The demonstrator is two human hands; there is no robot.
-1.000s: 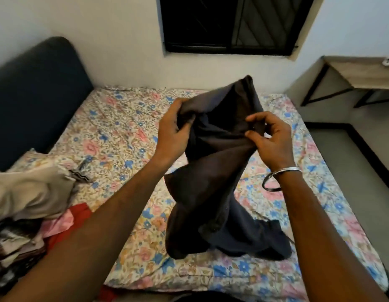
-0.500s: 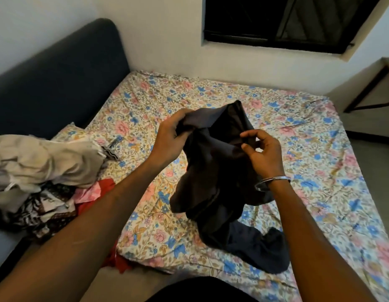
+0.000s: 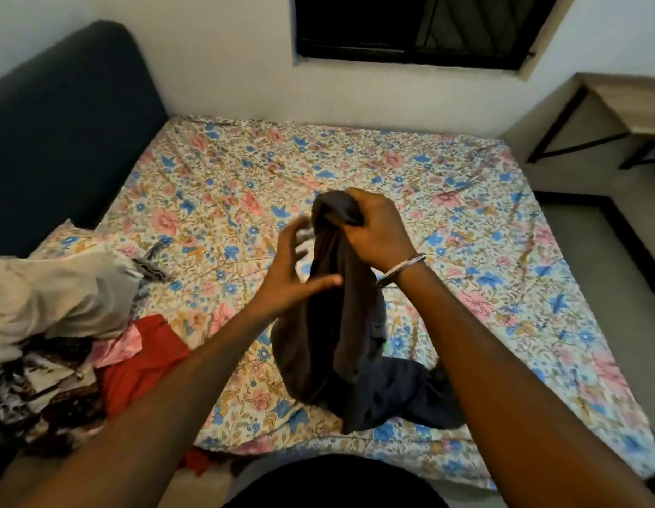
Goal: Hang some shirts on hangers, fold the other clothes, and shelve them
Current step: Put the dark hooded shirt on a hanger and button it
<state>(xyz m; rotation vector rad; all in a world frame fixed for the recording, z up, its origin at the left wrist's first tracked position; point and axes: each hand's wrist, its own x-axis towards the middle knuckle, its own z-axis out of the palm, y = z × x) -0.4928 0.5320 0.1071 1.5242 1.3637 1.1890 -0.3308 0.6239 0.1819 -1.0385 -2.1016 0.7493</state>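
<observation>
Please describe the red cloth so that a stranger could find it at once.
Look at the floral bed, at its near left edge, where a clothes pile lies. The red cloth spreads flat at the pile's right side, the only plain bright red piece there.

Walls: plain white (image 3: 216, 49).
Window: dark, barred (image 3: 410, 23).
Bed: floral sheet (image 3: 355, 166), dark blue headboard (image 3: 62, 115).
Desk: wooden, black legs (image 3: 626, 104).
Floor: grey (image 3: 626, 251).

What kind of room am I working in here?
Most likely a bedroom: a bed with a floral sheet and a dark padded headboard fills the view, a pile of clothes lies on it, and a barred window sits above.
</observation>
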